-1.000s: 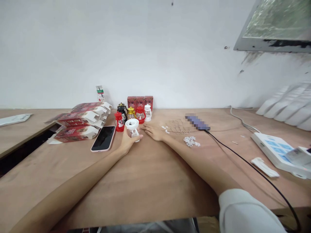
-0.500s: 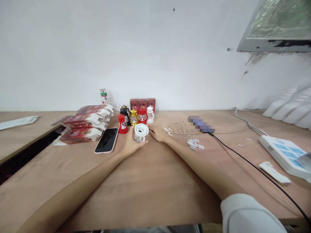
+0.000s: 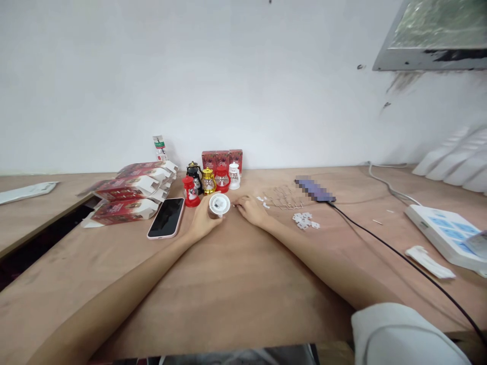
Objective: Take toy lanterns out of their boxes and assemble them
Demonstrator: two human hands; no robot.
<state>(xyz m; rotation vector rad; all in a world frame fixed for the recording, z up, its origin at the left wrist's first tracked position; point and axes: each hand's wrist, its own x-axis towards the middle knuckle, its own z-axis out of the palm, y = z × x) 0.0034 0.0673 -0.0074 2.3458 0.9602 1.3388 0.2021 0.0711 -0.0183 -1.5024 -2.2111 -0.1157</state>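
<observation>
My left hand [image 3: 204, 221] is closed around a small white lantern [image 3: 219, 204], whose round end faces up toward me. A dark spot shows in the middle of that end, too small to make out. Just to its right, my right hand [image 3: 251, 209] rests low by the tabletop with its fingers curled. A tiny dark thing seems to be at its fingertips, and I cannot tell what it is. Behind the hands stand a red lantern [image 3: 190, 192], a black lantern [image 3: 195, 175], a gold lantern [image 3: 208, 181], another red lantern [image 3: 222, 178] and a white lantern [image 3: 234, 176].
Red printed boxes [image 3: 125, 210] are stacked left, beside a phone [image 3: 166, 218]. Small red boxes [image 3: 222, 158] line the wall. Thin wire handles [image 3: 283, 198] and white plastic pieces [image 3: 304, 221] lie right. A black cable [image 3: 384, 243] crosses to a blurred-out device [image 3: 315, 190]. A white box [image 3: 445, 238] sits farther right.
The held lantern has tipped, so its round end now faces me more squarely. My right hand has shifted slightly right, away from it. The whole view has moved a little.
</observation>
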